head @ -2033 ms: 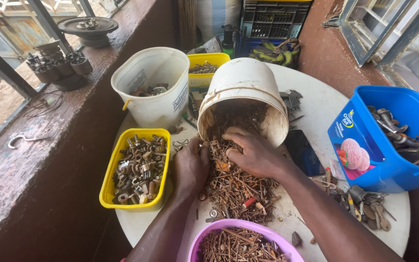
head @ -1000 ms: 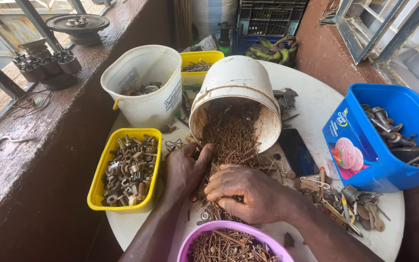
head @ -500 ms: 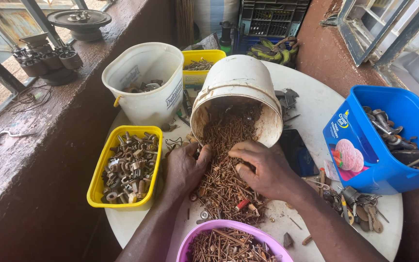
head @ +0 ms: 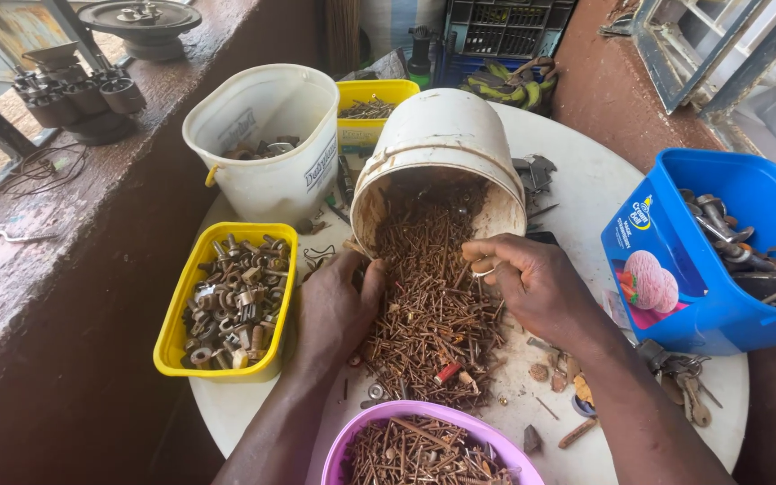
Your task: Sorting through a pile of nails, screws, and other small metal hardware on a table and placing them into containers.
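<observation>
Two hands are in the heap now: you are midway through sorting the rusty nails (head: 433, 314) that spill from the tipped white bucket (head: 442, 153) across the middle of the round white table (head: 604, 189). Your left hand (head: 334, 310) lies palm down along the left side of the heap, fingers pressed together, walling the nails in. Your right hand (head: 532, 283) hovers at the heap's right side near the bucket's mouth, thumb and forefinger pinching a small ring-like piece; what it is exactly is too small to tell.

Judging by the layout, the pinched piece now needs a home, so the next move calls for a clean lift without dragging nails along. The pink bowl (head: 352, 440) at the near edge already holds nails; the yellow tub (head: 172, 332) at the left edge holds nuts and sleeves. An upright white pail (head: 262, 180) stands at the far left, and a blue tub (head: 684, 296) of larger parts at the right edge. Keep the left hand flat so loose nails stay off the edge.
</observation>
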